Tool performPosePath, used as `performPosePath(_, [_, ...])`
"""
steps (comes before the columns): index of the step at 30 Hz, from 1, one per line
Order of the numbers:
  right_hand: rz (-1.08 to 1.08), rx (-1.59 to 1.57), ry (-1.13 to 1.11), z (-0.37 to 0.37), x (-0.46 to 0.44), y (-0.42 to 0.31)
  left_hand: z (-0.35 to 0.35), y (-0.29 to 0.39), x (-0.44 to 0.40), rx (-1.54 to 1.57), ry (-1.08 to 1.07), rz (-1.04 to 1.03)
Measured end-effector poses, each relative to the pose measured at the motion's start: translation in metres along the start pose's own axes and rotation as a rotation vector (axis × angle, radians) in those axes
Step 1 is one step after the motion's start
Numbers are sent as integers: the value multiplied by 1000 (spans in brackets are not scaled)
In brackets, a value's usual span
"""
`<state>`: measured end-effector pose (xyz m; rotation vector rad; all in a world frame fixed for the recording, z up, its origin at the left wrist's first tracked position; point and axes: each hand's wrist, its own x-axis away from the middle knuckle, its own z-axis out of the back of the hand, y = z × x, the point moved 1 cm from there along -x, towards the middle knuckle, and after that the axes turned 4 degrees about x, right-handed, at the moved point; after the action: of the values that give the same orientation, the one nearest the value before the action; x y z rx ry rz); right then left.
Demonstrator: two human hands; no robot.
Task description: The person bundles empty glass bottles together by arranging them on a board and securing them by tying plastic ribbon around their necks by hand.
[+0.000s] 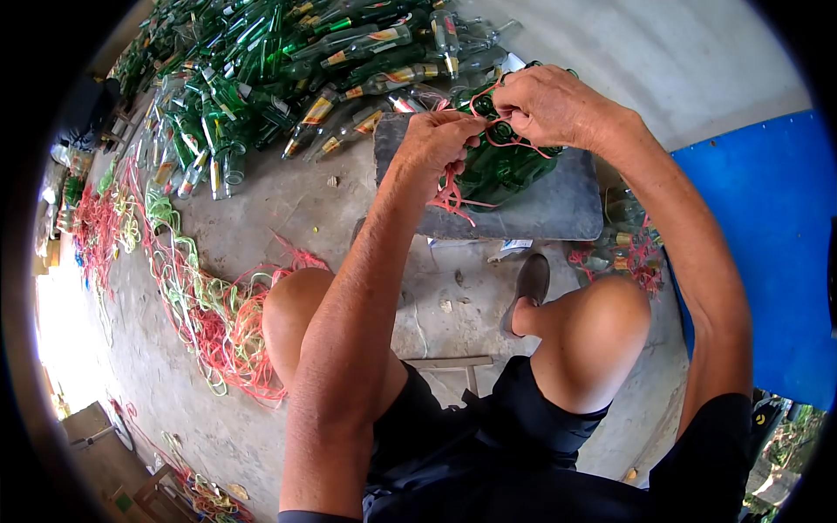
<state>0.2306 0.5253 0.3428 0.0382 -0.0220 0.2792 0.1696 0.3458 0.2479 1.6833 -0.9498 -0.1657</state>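
Observation:
Pink string runs between my two hands, above a bunch of green bottles that lies on a low dark board. My left hand is closed on the string, with loose ends hanging beneath it over the board. On the other side, my right hand pinches the string with bent fingers near the bottle necks. My hands are a short way apart. Parts of the bottles are hidden behind my hands and the string.
A big heap of green bottles covers the floor at the upper left. Tangled pink and green string lies left of my knees. A blue panel stands at the right, near more bottles.

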Motion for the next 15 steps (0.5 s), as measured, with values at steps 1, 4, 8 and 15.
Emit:
performPosePath(1, [-22, 12, -24, 0, 0, -1, 0, 0, 0, 9, -9, -5])
performPosePath(4, [-164, -187, -82, 7, -1, -2, 0, -2, 1, 52, -5, -11])
performPosePath(8, [-234, -443, -22, -9, -1, 7, 0, -1, -1, 53, 8, 8])
performPosePath(15, [-248, -508, -228, 1, -8, 16, -1, -1, -5, 9, 48, 12])
